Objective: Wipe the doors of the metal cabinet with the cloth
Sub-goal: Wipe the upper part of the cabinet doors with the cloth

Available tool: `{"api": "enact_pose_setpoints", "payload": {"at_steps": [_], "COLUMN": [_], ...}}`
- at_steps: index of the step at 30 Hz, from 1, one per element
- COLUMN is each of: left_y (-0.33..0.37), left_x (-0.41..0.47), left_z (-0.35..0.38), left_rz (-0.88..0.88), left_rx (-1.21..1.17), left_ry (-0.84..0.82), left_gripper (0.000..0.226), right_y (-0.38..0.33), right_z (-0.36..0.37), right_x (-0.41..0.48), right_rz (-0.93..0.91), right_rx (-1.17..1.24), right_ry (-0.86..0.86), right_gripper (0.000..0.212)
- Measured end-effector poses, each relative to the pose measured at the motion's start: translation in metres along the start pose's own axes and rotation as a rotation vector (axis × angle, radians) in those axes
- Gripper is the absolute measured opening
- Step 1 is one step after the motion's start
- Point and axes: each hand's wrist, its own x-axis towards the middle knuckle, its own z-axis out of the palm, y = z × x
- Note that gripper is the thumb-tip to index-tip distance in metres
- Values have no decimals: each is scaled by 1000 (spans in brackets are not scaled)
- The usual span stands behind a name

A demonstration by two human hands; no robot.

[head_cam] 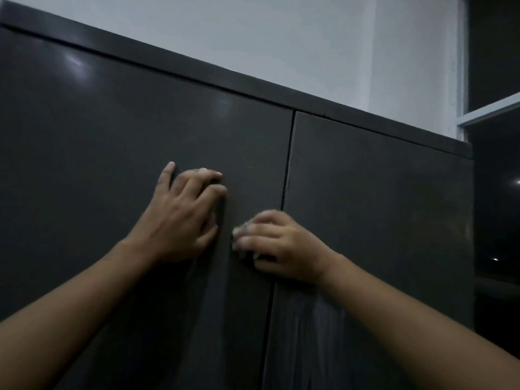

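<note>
The right hand [281, 243] is curling its fingers round a pale cloth [239, 231]. Only small bits of the cloth are showing between the fingers. This hand is lying across the seam [287, 170] between the two doors and is pressing the cloth against the metal. Just to its left, the left hand [180, 218] is resting on the left door [84, 164]. Its fingers are bent with the tips touching the surface, and its little finger is stretching upward. I cannot tell if anything is lying under its palm. Both forearms are reaching up from the near edge. Pale streaks [318, 316] are showing on the right door [380, 220] below the right wrist. The dark cabinet [253, 85] is standing against a pale wall [281, 32], and a window frame [489, 111] is showing at far right.
</note>
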Motion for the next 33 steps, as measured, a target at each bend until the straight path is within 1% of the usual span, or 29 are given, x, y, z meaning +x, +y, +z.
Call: {"api": "enact_pose_setpoints", "payload": {"at_steps": [1,2,3,4,5,7,8,9,10,11,13,15,17,19,22,24,26,27,28,29,31,33], "left_y": [-9,-19,-28,-36,-43,-50,-52,-52,-53,-54,-56,-58,-58,-58,-60,-65,-70,-72,-75,-77,-80,-82], "left_x": [-2,-5,-8,-11,-14,-22,-25,-29,-32,-34,-37,-39,-40,-41,-43,-48,-53,-56,-58,-60,-63,-66], "left_z": [-5,-10,-14,-18,-20,-20,-18,-15,-13,-11,-9,-9,-10,-13,-23,-34,-44,-49,-54,-59,-67,-72], "left_rz": [-31,-60,-80,-87,-80,-45,-28,-15,-8,-6,-7,-19,-43,-62,-66,-105,-136,-140,-146,-157,-169,-152], "left_rx": [-7,-19,-29,-35,-36,-34,-40,-51,-62,-71,-77,-97,-147,-197,-230,-240,-202,-172,-151,-142,-134,-125], "left_ry": [11,22,27,26,19,13,14,15,15,12,8,12,25,34,38,13,-14,-28,-39,-47,-50,-34], "left_gripper": [51,51,51,50,50,48,46,45,45,46,50,51,49,47,40,39,38,38,37,38,39,38], "right_y": [2,8,16,26,35,48,50,50,47,41,23,-1,-24,-44,-73,-88,-89,-85,-78,-69,-45,-22], "right_z": [-3,-9,-13,-17,-21,-25,-25,-23,-19,-14,-3,11,23,35,44,43,40,39,39,39,35,28], "right_x": [-5,-7,-6,-2,6,29,43,58,72,84,97,96,85,72,53,46,45,48,52,58,73,93], "right_rz": [-51,-71,-49,23,149,454,582,669,708,691,522,314,180,100,51,29,-27,-56,-72,-57,89,326], "right_rx": [-5,-24,-49,-76,-100,-148,-156,-147,-132,-115,-72,-7,48,116,208,226,191,155,118,86,30,-21], "right_ry": [-49,-61,-20,69,187,410,487,535,556,549,438,251,98,6,-207,-334,-390,-363,-295,-182,112,377], "right_gripper": [28,29,30,30,32,37,38,38,38,37,36,35,35,35,44,53,55,53,50,46,40,40]}}
